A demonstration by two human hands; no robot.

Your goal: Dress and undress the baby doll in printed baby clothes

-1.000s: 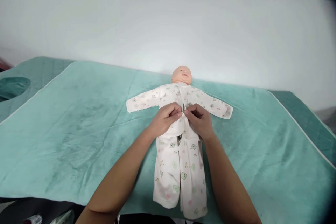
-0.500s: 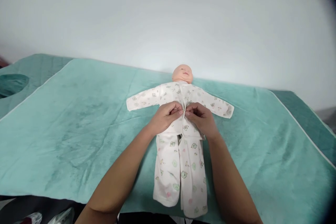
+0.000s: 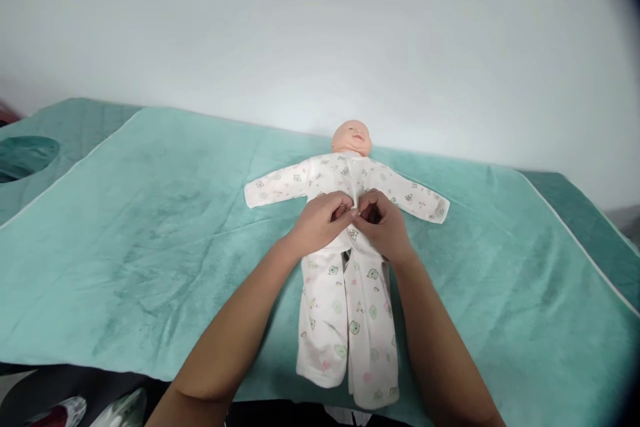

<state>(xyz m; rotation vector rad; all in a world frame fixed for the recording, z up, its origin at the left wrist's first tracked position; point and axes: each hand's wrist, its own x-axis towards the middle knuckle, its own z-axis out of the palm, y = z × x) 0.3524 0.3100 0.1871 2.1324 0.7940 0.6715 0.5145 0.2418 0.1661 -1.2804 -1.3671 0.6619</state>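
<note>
A baby doll lies on its back, dressed in a white printed long-sleeved shirt and matching white printed trousers. Its sleeves stretch out to both sides. At the middle of the shirt's front, my left hand pinches one edge of the opening between thumb and fingers. Close against it, my right hand pinches the other edge of the same opening. The fingertips of both hands meet there and hide whatever fastener lies between them. A small dark gap shows at the top of the trousers.
A teal cloth covers the table under the doll, with a round hole at its left end. A pale wall rises right behind the table. Clear plastic-wrapped items are at the lower left, below the table edge.
Both hands stay at the shirt's front, with the fingers shifted slightly and the right fingers more curled. The whole view has moved a little, so the doll appears slightly farther right and higher.
</note>
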